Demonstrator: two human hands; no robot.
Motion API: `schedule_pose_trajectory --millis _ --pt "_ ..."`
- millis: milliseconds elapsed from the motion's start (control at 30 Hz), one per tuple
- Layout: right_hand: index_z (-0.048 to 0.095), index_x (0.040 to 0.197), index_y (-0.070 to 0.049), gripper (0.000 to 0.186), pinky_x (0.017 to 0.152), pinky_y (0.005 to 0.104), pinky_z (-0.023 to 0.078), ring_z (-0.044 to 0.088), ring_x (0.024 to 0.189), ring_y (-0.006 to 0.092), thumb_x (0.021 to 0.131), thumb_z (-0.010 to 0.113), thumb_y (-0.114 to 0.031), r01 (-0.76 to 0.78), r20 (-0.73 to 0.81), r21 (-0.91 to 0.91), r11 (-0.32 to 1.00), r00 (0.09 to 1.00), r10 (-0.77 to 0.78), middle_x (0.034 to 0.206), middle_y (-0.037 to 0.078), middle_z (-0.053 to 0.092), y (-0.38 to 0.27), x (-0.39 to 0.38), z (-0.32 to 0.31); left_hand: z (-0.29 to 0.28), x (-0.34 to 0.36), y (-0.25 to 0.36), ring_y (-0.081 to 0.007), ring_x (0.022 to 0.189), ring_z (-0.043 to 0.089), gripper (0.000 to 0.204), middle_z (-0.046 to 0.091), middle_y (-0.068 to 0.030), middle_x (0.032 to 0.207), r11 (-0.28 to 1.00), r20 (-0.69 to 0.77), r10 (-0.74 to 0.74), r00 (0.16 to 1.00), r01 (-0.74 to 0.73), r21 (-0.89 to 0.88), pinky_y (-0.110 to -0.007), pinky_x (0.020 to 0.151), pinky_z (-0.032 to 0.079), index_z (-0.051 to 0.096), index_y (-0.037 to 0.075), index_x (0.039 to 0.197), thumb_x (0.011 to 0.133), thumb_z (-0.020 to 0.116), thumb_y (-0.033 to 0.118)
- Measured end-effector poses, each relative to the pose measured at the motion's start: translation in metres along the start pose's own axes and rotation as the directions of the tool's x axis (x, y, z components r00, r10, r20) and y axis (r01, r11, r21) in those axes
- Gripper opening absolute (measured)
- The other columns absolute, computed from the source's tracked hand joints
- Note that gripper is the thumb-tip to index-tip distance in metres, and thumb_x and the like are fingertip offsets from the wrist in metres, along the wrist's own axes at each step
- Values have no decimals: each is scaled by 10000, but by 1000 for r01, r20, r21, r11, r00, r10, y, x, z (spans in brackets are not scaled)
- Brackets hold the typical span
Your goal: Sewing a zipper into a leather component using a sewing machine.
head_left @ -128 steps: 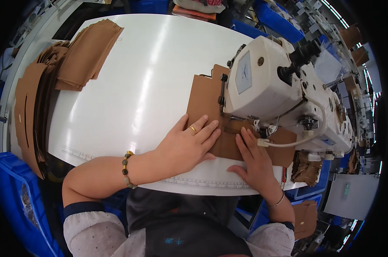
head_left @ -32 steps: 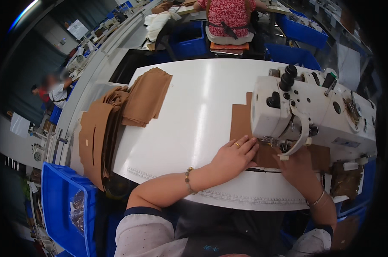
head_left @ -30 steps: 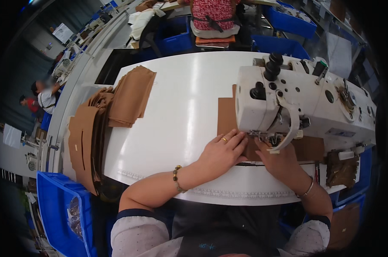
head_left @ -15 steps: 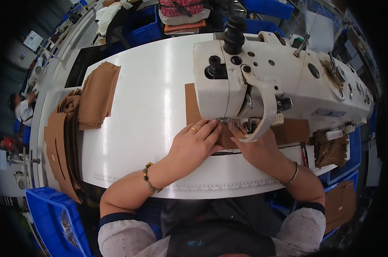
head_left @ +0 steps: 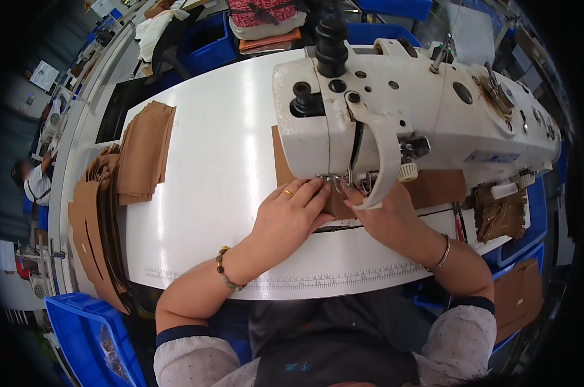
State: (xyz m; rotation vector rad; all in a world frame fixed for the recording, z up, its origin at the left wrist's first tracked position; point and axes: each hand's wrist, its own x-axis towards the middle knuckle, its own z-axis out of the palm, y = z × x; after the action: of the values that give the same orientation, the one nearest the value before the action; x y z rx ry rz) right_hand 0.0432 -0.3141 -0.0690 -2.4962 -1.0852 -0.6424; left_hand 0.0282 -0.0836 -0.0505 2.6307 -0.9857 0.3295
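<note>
A flat brown piece (head_left: 439, 187), leather-like, lies under the head of a white sewing machine (head_left: 305, 138). My left hand (head_left: 291, 209) rests on its near left part, fingers stretched flat and tips just beside the presser foot (head_left: 334, 180). To the right of the foot, my right hand (head_left: 389, 216) has thumb and forefinger drawn close together at the piece. The machine's curved white guard (head_left: 387, 174) covers part of those fingers. The needle's point cannot be made out.
Stacked brown pieces (head_left: 144, 155) stand at the table's left, with more slotted ones (head_left: 92, 238) beside them. Dark brown pieces (head_left: 500, 213) and a red pen-like tool (head_left: 459, 222) lie right. A blue bin (head_left: 79, 306) stands lower left; a person (head_left: 39, 177) sits far left.
The whole view has shifted slightly, so the machine appears further left. Both hands stay at the presser foot on the brown piece, with little visible movement.
</note>
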Motion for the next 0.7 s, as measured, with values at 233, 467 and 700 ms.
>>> schedule_pose_trajectory --millis 233,467,700 --pt "639 683 15 114 837 435 513 608 868 327 728 704 -68 3 74 14 1000 997 -4 782 159 574 3 -1 -1 -2 4 0 -287 1116 646 449 676 -118 1195 999 -20 -19 1000 18 -33 -385 938 539 681 9 1204 857 751 286" --pt "642 654 8 100 809 421 500 593 855 308 723 674 -58 -20 57 12 1000 998 19 774 134 571 6 1 3 -1 6 0 -274 1092 655 415 682 -111 1178 1000 -5 -25 1000 25 -8 -378 931 542 702 15 1172 858 756 281" --pt "642 669 0 66 813 415 502 593 854 301 722 660 -36 -34 82 56 998 996 30 769 127 570 6 0 1 -1 5 -3 -270 1076 663 404 691 -108 1159 1000 -40 -5 999 4 -4 -378 927 545 713 14 1152 863 750 294"
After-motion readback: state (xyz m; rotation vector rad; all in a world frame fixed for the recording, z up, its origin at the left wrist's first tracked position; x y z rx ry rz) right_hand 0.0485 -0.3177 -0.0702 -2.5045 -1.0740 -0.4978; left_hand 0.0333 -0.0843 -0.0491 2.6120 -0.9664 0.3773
